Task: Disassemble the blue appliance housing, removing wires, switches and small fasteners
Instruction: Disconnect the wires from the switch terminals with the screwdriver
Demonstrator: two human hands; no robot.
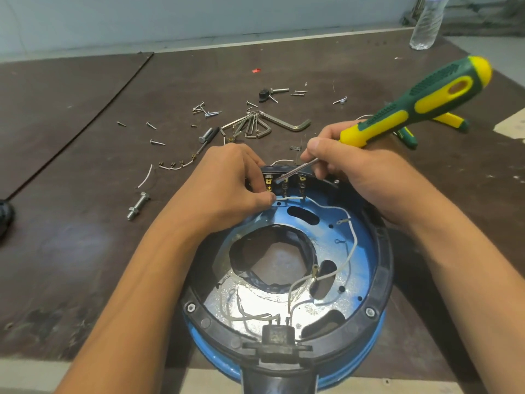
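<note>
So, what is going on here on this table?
A person is taking apart a round blue housing that lies open on the table. The left hand grips the black switch block at the housing's far rim, thumb by a white wire. The right hand holds a green-and-yellow screwdriver, its tip at the block's metal terminals. Other wires are not yet removed. Loose screws, a bolt and hex keys lie beyond.

**Bench layout**

The housing [369, 268] is set at the table's [85, 166] 6 o'clock edge. A switch block [287, 177] is seated at its 12 o'clock rim. Hex keys [255, 126] are laid beyond at 12, a bolt [138, 205] at 10, a bottle [427, 24] at 1.
</note>
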